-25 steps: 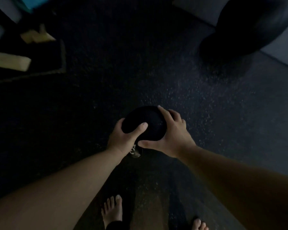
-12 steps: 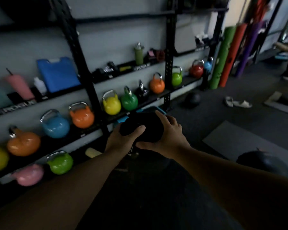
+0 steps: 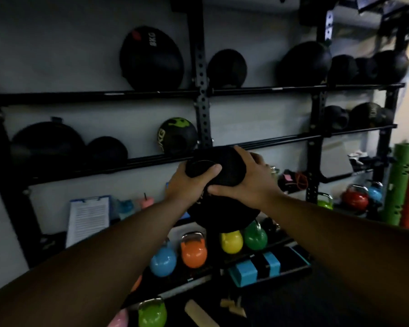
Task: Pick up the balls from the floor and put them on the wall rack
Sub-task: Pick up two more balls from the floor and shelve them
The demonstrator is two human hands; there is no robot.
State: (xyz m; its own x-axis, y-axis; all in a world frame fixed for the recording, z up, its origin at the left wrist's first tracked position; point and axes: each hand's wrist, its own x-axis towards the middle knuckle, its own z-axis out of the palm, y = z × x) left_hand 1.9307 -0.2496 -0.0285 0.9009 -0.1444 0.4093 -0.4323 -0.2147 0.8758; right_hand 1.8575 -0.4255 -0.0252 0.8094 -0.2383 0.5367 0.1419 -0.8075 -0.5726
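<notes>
Gripping black ball point(image 3: 224, 161) with left hand point(image 3: 187, 185) and right hand point(image 3: 248, 182), wall rack point(image 3: 200, 74) shelving perhaps ten dark balls point(image 3: 151, 57), kettlebells point(image 3: 194, 252) below.

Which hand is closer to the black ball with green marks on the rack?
Left. The left hand grips the held black ball just below the green-marked ball; the right hand grips the held ball's far side, further right.

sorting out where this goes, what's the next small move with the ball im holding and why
Probably push the black ball forward and slightly up onto the middle shelf rails, just right of the green-marked ball. The left hand and right hand both grip it, it hangs right in front of that shelf, and that stretch of rail looks bare.
</notes>
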